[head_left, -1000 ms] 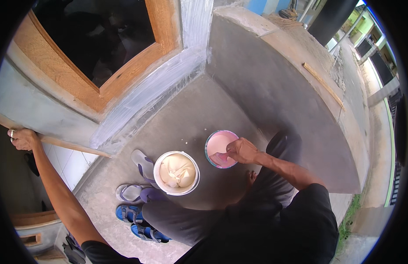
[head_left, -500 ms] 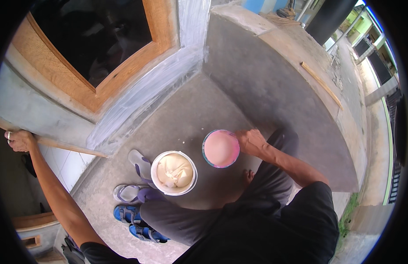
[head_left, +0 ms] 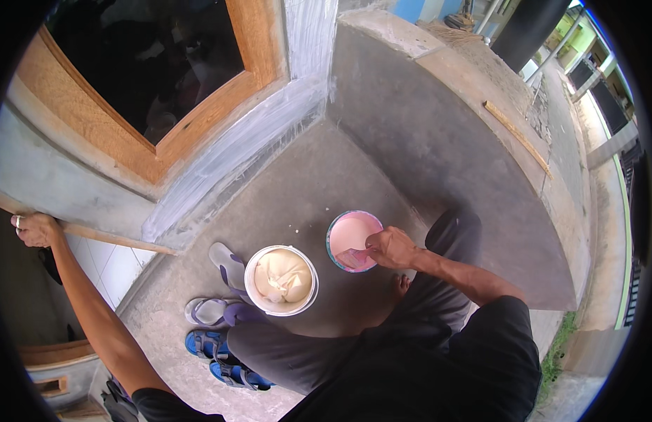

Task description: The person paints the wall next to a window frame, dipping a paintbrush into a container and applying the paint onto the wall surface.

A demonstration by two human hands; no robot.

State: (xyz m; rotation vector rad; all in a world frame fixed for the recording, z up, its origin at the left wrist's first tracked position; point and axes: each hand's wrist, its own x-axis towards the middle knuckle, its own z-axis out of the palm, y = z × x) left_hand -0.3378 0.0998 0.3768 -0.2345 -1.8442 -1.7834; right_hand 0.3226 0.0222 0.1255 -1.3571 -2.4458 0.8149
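My right hand is closed, with its fingertips over the right rim of a small round tub of pink paint. A streaky pink-purple patch shows inside the tub by those fingertips. Whether they grip the rim or a tool is hidden. Beside it, to the left, stands a white bucket holding a cream, folded mass. Far to the left, my left hand, with a ring on one finger, is wrapped round the wooden edge of the wall's end.
A wood-framed dark window sits above a white-streaked wall strip. Flip-flops and blue sandals lie left of my legs. A low curved grey wall closes the right, with a wooden stick on top.
My right hand has moved down and left, from the tub's outer side to over its rim. A streaky patch now shows inside the tub. My left hand keeps its hold.
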